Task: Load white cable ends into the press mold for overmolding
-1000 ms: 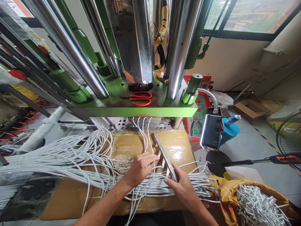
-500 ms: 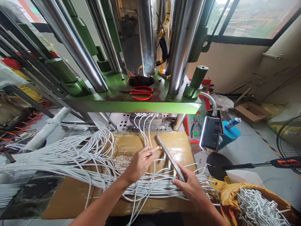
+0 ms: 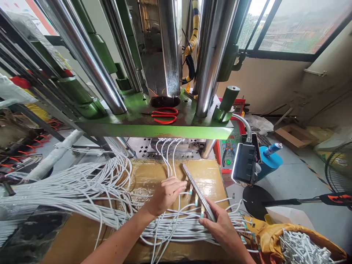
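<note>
While the right hand (image 3: pixel 224 229) clamps the metal strip (image 3: pixel 195 189), the left hand (image 3: pixel 165 196) pinches a white cable (image 3: pixel 179 203); I'd grip near its tip.

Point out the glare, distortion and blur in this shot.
Head view: wide-angle lens bows the chrome columns outward; window pale and hazy at top right; lamp strip glares white; sheen on the taped bench top; left hand, right hand and metal bar sharp, no motion blur.
</note>
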Demonstrator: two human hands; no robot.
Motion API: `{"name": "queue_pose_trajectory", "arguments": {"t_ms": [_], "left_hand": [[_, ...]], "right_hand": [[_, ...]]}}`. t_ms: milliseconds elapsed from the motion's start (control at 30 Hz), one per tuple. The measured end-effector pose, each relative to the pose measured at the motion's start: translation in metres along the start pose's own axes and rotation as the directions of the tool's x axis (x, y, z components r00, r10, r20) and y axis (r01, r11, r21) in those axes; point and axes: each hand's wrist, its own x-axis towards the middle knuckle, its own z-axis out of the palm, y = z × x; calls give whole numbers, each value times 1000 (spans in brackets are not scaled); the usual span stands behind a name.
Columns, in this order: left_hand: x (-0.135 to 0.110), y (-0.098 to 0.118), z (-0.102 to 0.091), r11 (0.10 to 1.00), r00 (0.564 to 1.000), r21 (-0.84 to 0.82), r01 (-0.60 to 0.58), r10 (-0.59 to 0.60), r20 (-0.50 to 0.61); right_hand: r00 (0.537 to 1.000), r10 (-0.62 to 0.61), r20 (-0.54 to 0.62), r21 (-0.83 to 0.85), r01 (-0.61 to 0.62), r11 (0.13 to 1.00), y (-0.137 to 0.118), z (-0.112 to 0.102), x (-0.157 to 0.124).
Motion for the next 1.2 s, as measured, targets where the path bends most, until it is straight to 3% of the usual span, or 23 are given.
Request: {"name": "queue_pose_trajectory", "arguments": {"t_ms": [400, 800, 967, 1100, 1200], "left_hand": [[8, -4, 10, 963, 986, 224, -149, 127, 110], [8, 2, 7, 933, 977, 291, -210, 191, 93], [7, -1, 14, 960, 986, 234, -156, 138, 92], [22, -4, 11, 982, 995, 184, 45, -61, 84], [43, -6, -1, 980, 972, 195, 49, -91, 216]], "right_hand": [[1000, -5, 4, 18, 5, 1000, 10, 1, 4], [999, -30, -10, -42, 30, 999, 15, 0, 7], [999, -50, -9, -73, 49, 996, 12, 0, 4], [998, -64, 7, -175, 64, 983, 8, -4, 5], [998, -65, 21, -294, 68, 953, 4, -10, 7]]}}
